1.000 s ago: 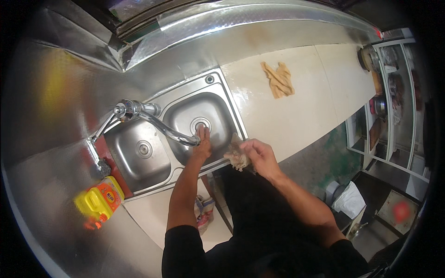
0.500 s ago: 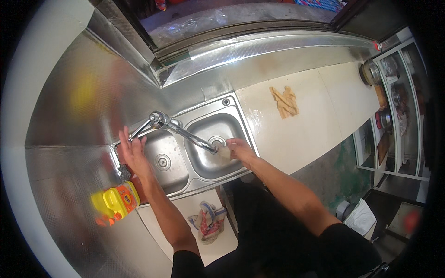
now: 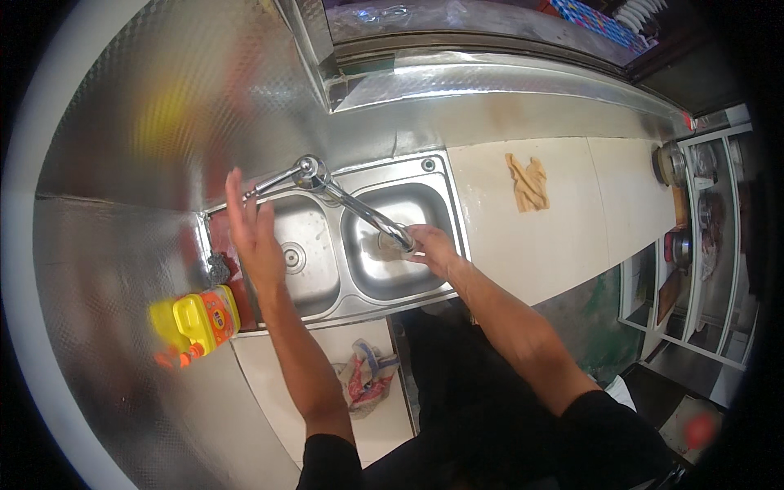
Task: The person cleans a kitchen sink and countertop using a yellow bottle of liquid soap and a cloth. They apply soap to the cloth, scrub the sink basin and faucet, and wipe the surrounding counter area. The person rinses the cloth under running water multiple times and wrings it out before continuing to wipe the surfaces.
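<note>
My left hand (image 3: 251,224) is raised with fingers apart by the lever (image 3: 278,180) of the chrome tap (image 3: 313,171), above the left side of the double sink (image 3: 313,290). My right hand (image 3: 434,245) is closed around a pale rag (image 3: 390,249) in the right basin, under the end of the tap's spout, which partly hides both fingers and rag.
A tan cloth (image 3: 527,184) lies on the counter (image 3: 555,253) right of the sink. A yellow jug (image 3: 200,318) stands at left, a patterned cloth (image 3: 367,380) below the sink. A white shelving rack (image 3: 731,245) with pots is at right, a window (image 3: 482,28) above.
My left hand has left the right basin and risen leftward to the tap lever. My right hand has carried the rag into the right basin under the spout. The view has shifted.
</note>
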Motion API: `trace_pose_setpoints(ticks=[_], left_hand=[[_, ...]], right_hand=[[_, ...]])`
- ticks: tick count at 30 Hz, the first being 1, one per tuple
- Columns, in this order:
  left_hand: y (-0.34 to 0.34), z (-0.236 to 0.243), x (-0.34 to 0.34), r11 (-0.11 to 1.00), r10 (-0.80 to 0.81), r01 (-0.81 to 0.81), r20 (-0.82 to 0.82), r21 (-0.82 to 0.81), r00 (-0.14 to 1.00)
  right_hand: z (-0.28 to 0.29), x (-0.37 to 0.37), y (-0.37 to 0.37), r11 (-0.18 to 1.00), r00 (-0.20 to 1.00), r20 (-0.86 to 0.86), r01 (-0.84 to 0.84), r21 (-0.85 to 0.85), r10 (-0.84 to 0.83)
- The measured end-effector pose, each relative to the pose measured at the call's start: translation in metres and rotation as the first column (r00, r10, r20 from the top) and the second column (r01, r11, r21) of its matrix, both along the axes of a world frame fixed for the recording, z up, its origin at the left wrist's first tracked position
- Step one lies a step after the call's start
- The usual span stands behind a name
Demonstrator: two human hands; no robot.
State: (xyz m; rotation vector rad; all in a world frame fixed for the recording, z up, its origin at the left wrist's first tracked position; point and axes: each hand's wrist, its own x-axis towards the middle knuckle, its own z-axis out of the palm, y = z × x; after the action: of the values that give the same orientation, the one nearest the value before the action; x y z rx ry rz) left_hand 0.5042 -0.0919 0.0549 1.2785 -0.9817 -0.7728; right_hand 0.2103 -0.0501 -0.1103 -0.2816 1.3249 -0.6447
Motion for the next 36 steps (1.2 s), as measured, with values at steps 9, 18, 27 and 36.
trace_pose_setpoints(ticks=[9,18,27,36], left_hand=[[0.096,-0.217,-0.129,0.699,-0.209,0.465,-0.467,0.543,0.859],[0.089,-0.217,-0.152,0.595,-0.344,0.447,-0.291,0.668,0.893],[0.1,-0.198,-0.162,0.479,-0.376,0.469,-0.309,0.742,0.873],[0.107,-0.19,-0.153,0.609,-0.469,0.528,-0.268,0.592,0.842]], right_hand=[[-0.008,0.002,0.018,0.998,0.998,-0.049,-0.038,-0.052,0.035],[-0.023,-0.016,0.038,0.951,0.935,-0.305,-0.244,-0.189,0.18],[-0.038,-0.012,0.043,0.92,0.977,-0.212,-0.066,-0.386,-0.019],[0.009,-0.022,0.057,0.796,0.609,-0.758,-0.567,-0.212,0.232]])
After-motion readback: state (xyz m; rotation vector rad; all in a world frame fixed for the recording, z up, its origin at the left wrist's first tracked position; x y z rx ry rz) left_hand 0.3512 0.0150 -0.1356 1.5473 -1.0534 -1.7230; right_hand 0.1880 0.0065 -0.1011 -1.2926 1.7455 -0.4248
